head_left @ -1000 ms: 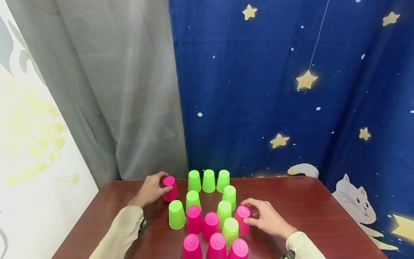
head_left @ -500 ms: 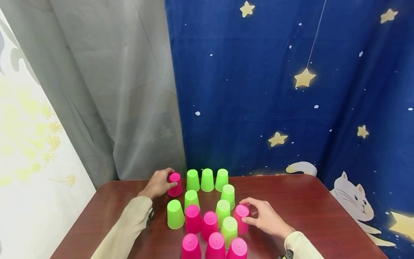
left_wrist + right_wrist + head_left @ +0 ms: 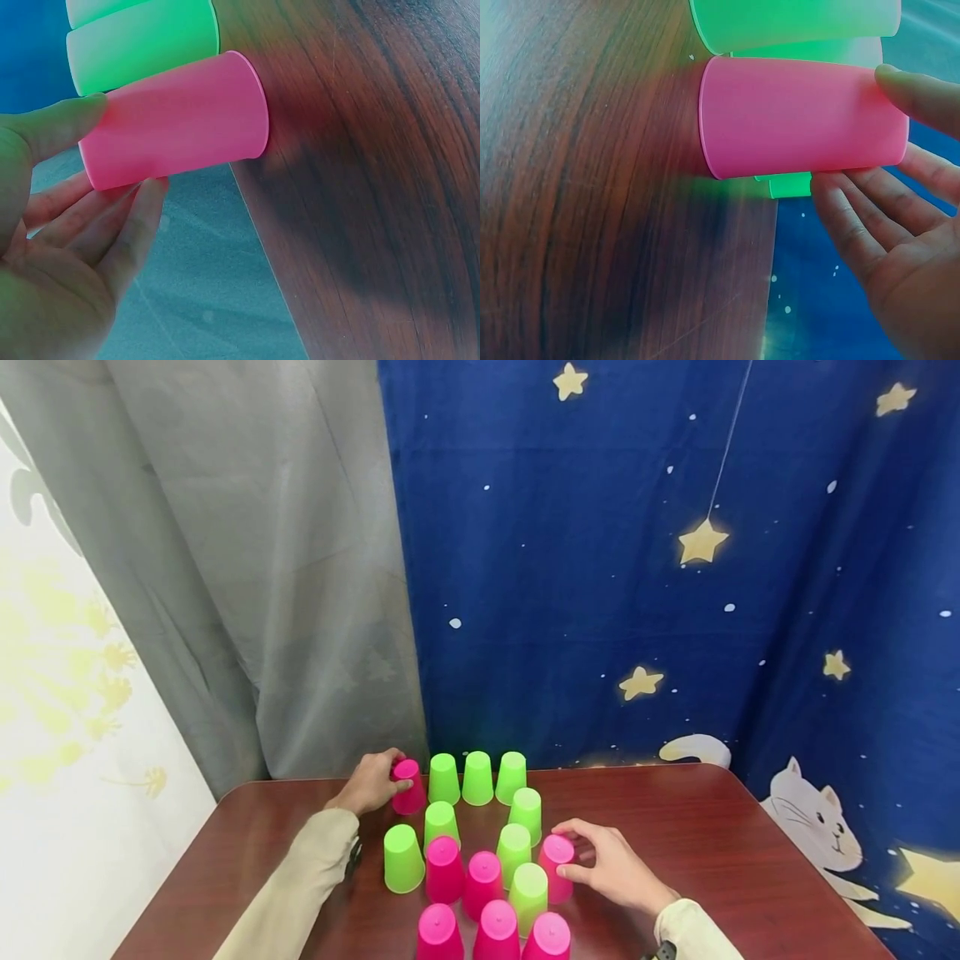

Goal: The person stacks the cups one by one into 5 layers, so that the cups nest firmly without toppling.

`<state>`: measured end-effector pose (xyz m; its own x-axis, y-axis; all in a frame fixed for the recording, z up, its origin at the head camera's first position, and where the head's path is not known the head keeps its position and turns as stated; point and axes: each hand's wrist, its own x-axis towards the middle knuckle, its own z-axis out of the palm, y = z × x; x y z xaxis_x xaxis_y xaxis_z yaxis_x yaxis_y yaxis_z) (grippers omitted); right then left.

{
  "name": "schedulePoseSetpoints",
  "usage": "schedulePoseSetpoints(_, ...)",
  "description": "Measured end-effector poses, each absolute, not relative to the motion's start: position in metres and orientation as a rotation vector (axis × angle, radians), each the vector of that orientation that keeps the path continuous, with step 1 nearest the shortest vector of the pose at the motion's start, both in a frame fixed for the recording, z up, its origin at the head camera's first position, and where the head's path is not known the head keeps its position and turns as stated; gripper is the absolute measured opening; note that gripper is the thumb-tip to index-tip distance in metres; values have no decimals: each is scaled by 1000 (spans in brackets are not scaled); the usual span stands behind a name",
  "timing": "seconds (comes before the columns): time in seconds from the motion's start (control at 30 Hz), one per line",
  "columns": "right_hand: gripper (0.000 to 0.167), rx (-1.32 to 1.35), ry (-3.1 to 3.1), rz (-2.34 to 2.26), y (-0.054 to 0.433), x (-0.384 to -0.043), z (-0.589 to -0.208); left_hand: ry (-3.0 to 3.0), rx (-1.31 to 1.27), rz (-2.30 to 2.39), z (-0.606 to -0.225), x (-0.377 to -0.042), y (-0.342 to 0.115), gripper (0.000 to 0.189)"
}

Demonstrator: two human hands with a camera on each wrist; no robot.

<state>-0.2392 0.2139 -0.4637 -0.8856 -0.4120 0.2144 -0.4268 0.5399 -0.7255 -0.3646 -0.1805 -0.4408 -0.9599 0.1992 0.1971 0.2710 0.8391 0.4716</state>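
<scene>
My left hand holds an upside-down pink cup between thumb and fingers, at the left end of the back row of green cups. In the left wrist view this pink cup stands close beside a green cup, its rim down at the table. On the right side, my right hand grips another upside-down pink cup by its upper part. The right wrist view has thumb and fingertips on opposite sides of that pink cup, right next to a green cup.
More upside-down cups fill the middle: a green cup at left, a pink cup beside it, a green cup at right. A front row of pink cups reaches the view's lower edge. Curtains hang behind the brown table.
My left hand has moved its pink cup rightward, up next to the back row of green cups. The right hand keeps its hold on its pink cup in the same place. The view shifts slightly.
</scene>
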Motion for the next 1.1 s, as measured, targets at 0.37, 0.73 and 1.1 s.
schedulePoseSetpoints(0.37,42,754,-2718,1297,213,-238,-467,-2911,-334,-859,-439,-359,-176,47)
schedulePoseSetpoints(0.73,40,718,-2731,1313,214,-240,-465,-2910,-326,-843,-445,-353,-183,59)
schedulePoseSetpoints(1.1,41,677,-2753,1287,220,-246,-462,-2843,-331,-746,-450,-324,-207,54)
